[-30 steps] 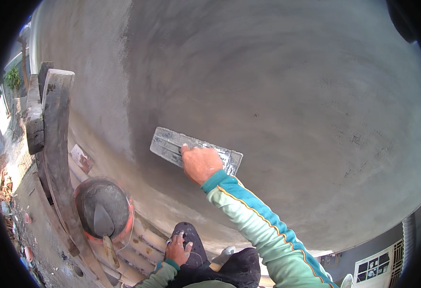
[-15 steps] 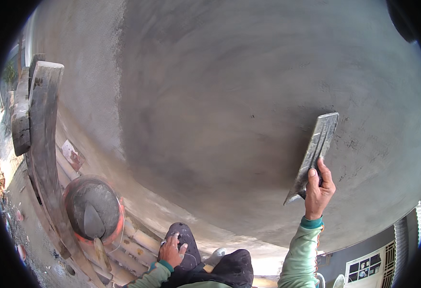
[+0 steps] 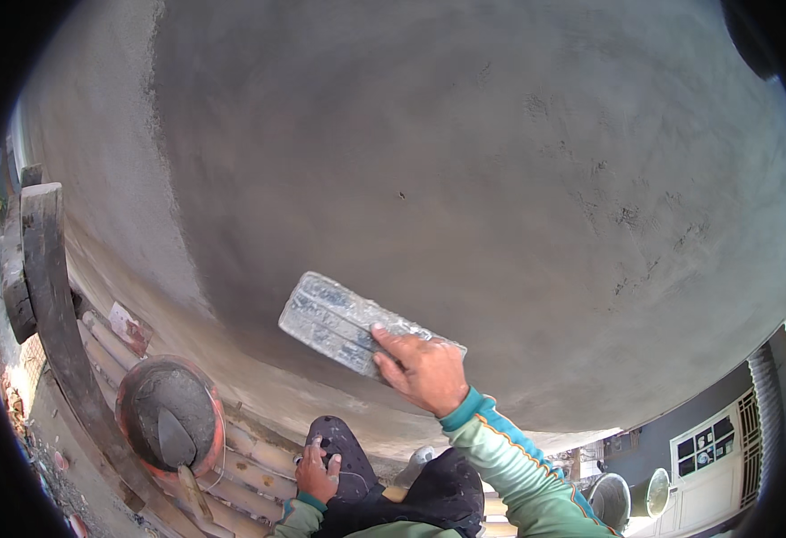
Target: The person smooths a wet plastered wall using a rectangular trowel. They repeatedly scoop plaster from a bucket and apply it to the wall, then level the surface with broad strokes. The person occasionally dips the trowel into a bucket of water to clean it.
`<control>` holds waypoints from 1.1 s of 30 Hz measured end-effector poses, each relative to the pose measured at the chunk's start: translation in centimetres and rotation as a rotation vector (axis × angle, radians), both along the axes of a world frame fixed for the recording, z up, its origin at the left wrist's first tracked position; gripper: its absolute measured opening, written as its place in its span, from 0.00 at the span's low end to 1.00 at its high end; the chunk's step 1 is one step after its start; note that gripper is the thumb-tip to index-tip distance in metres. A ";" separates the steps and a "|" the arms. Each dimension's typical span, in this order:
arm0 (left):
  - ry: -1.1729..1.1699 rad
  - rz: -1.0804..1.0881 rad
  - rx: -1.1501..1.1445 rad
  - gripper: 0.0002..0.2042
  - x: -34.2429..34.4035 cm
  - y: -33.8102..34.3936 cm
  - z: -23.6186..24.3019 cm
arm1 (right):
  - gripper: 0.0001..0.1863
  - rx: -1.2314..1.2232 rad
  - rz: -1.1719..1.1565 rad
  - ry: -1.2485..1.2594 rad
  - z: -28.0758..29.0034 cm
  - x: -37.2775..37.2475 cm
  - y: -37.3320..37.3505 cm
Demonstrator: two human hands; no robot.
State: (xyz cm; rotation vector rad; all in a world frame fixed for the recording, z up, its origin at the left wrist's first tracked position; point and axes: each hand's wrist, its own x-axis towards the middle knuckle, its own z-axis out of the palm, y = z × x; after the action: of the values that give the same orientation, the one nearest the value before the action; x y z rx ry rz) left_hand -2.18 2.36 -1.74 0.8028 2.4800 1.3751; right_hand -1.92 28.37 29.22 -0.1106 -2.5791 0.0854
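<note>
My right hand [image 3: 429, 369] is closed around the handle of a grey, mortar-smeared plastering trowel [image 3: 332, 325]. Its long blade lies over the lower part of a freshly rendered grey wall [image 3: 465, 161], and I cannot tell whether it touches. My left hand [image 3: 319, 473] rests on my dark-trousered knee, fingers bent and apart, apparently holding nothing. To the left stands an orange bucket [image 3: 217, 437] of grey mortar [image 3: 169, 394]. A pointed trowel [image 3: 176, 439] lies on that mortar, its wooden handle leaning out over the rim.
Round poles [image 3: 254, 450] form the platform under me. A thick wooden plank [image 3: 61, 314] rises at the left. Lighter, rougher plaster [image 3: 97, 134] borders the darker area. At the lower right, below, are buckets [image 3: 610, 500] and a white door [image 3: 707, 466].
My right hand has swept the plastering trowel left and slightly down, turning it from steep to nearly level. The view has shifted right. My left hand stays on the knee.
</note>
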 end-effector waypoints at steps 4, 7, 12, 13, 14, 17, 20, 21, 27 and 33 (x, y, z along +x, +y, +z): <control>-0.017 -0.069 -0.069 0.32 -0.4 0.9 1.3 | 0.23 -0.242 -0.144 0.579 9.0 10.4 8.1; -0.011 -0.096 -0.082 0.32 -0.3 1.4 1.4 | 0.22 -0.493 -0.290 0.795 12.7 15.5 12.4; -0.017 -0.088 -0.080 0.32 -0.4 1.4 1.0 | 0.23 -0.169 -0.239 0.628 7.6 12.3 13.0; -0.032 -0.082 -0.083 0.32 -0.4 1.4 1.0 | 0.23 -0.098 -0.214 0.586 6.3 10.1 11.8; -0.044 -0.077 -0.088 0.32 -0.3 1.3 1.1 | 0.23 -0.032 -0.188 0.547 5.2 8.1 10.5; -0.046 -0.069 -0.113 0.32 -0.3 0.9 1.0 | 0.26 0.084 -0.173 0.355 2.5 3.1 6.8; -0.058 -0.049 -0.113 0.32 -0.3 0.7 0.4 | 0.29 0.233 -0.131 0.094 -2.0 -1.2 3.6; -0.049 -0.051 -0.121 0.32 -0.4 0.8 0.5 | 0.28 0.278 -0.096 0.012 -4.2 -2.3 2.8; -0.076 -0.031 -0.085 0.31 -0.4 0.7 1.1 | 0.27 0.232 -0.066 -0.427 -12.8 -2.9 0.2; -0.038 -0.040 -0.117 0.32 -0.4 0.6 1.4 | 0.23 -0.281 -0.087 0.493 -2.7 5.4 3.7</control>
State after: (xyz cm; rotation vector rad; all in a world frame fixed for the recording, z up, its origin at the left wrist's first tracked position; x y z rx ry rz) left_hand -2.61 2.97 -0.35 0.7888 2.4748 1.2087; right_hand 3.44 32.08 26.55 -0.2696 -2.0546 0.3923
